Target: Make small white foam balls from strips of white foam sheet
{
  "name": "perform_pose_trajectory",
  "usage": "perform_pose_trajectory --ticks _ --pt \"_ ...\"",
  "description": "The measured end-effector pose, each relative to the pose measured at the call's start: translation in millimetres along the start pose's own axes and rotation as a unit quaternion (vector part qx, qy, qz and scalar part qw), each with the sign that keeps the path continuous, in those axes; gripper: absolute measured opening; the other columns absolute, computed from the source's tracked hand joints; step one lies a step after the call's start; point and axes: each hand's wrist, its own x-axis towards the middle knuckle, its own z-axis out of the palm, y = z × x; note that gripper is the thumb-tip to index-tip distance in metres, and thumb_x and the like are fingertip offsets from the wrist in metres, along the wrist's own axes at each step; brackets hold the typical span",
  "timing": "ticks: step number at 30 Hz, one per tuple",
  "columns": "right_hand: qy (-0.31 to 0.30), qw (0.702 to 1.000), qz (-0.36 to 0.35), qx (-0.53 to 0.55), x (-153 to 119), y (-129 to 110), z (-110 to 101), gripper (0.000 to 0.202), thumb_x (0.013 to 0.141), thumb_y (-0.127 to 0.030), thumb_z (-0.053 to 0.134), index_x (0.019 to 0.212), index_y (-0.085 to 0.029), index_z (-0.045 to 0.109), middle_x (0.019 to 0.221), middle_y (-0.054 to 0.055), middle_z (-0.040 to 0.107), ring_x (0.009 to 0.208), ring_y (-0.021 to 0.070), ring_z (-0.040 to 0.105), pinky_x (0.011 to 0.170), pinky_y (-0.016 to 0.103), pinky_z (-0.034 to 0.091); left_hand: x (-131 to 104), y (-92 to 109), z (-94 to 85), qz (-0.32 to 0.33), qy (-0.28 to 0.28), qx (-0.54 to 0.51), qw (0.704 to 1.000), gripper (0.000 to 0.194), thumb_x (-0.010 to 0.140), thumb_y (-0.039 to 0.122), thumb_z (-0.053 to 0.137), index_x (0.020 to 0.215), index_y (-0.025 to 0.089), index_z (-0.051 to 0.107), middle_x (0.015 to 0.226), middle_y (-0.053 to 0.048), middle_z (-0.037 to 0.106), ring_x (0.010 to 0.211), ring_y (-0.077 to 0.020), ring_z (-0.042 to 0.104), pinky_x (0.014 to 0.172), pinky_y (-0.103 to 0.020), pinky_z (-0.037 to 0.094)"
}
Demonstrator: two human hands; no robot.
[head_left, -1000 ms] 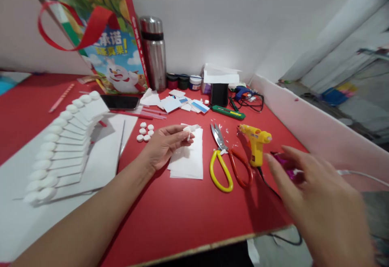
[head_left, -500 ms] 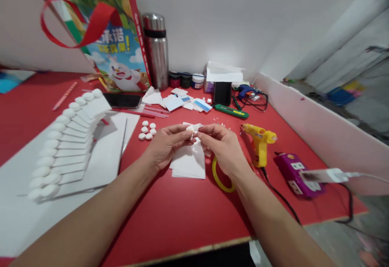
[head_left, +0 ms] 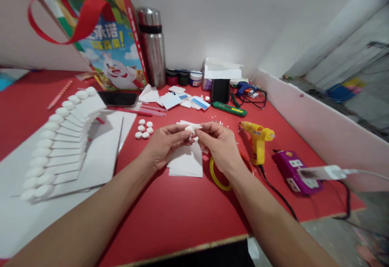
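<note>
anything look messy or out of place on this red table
Mostly tidy. The oddest spot is the small white paper scraps scattered loose on the red tabletop, beyond the right hand; they look like cutting litter. The white and blue card pieces behind also lie in an uneven jumble.

left hand (head_left: 164,143) and right hand (head_left: 223,143) bare; forearms (head_left: 112,204) uncovered; apparent black clothing (head_left: 206,255) at lap.
</note>
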Motion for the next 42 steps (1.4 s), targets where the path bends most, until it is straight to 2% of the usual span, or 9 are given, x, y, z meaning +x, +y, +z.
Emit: perform_pose_trajectory --ticks 7,10,17,27,33,42 --pt "-0.001 0.998 -0.051 -0.041 1.4 2.4 -2.2 0.019 0.076 -0.032 0.074 0.084 -0.017 0.064 0.051 -0.007 0.055 0.041 0.0058 0.042 0.043 0.021 0.034 -4.0 1.6 4.2 -0.039 -0.004 -0.032 0.999 0.022 0.068 0.021 0.089 0.085 0.009 0.08 0.079 -0.007 0.076 0.067 -0.0105 0.069 0.07 -0.021 0.056" --pt "0.0 0.995 -0.074 -0.063 1.1 3.2 -3.4 0.017 0.078 -0.03 0.072 0.085 -0.017 0.064 0.052 -0.007 0.055 0.041 0.0062 0.044 0.044 0.022 0.036 -4.7 1.8 4.5 -0.038 -0.005 -0.029 0.999 0.022 0.068 0.02 0.089 0.085 0.01 0.08 0.08 -0.007 0.076 0.067 -0.0102 0.069 0.07 -0.021 0.056" --pt "0.002 0.99 -0.095 -0.105 -1.9 -1.1 -3.4 0.012 0.079 -0.027 0.069 0.084 -0.017 0.064 0.054 -0.006 0.057 0.043 0.0071 0.047 0.043 0.022 0.037 -3.6 -0.1 1.7 -0.015 -0.008 -0.002 1.0 0.021 0.067 0.022 0.09 0.084 0.013 0.081 0.081 -0.006 0.078 0.068 -0.0106 0.07 0.076 -0.023 0.057" --pt "-0.017 0.967 -0.171 -0.189 0.1 4.0 -8.3 0.005 0.082 -0.022 0.065 0.085 -0.017 0.066 0.058 -0.005 0.056 0.046 0.0078 0.052 0.046 0.022 0.037 -3.7 -4.3 1.2 0.025 -0.011 0.006 1.0 0.015 0.067 0.02 0.091 0.075 0.015 0.079 0.071 -0.002 0.073 0.064 -0.0096 0.067 0.07 -0.022 0.056" --pt "-0.029 0.96 -0.192 -0.201 0.3 5.0 -10.2 0.004 0.084 -0.021 0.064 0.085 -0.018 0.066 0.064 -0.003 0.06 0.052 0.0086 0.055 0.049 0.022 0.041 -2.2 -4.7 -2.6 0.044 -0.038 0.03 0.998 0.017 0.069 0.023 0.089 0.084 0.017 0.082 0.074 -0.004 0.074 0.065 -0.0095 0.066 0.066 -0.021 0.053" --pt "-0.037 0.932 -0.265 -0.245 -0.9 3.3 -11.5 0.007 0.087 -0.016 0.062 0.082 -0.017 0.067 0.075 0.001 0.063 0.064 0.0106 0.059 0.057 0.023 0.045 -1.6 -7.3 -1.4 0.062 -0.005 0.055 0.997 0.018 0.065 0.023 0.092 0.08 0.019 0.082 0.073 -0.003 0.076 0.063 -0.0104 0.066 0.067 -0.022 0.053"
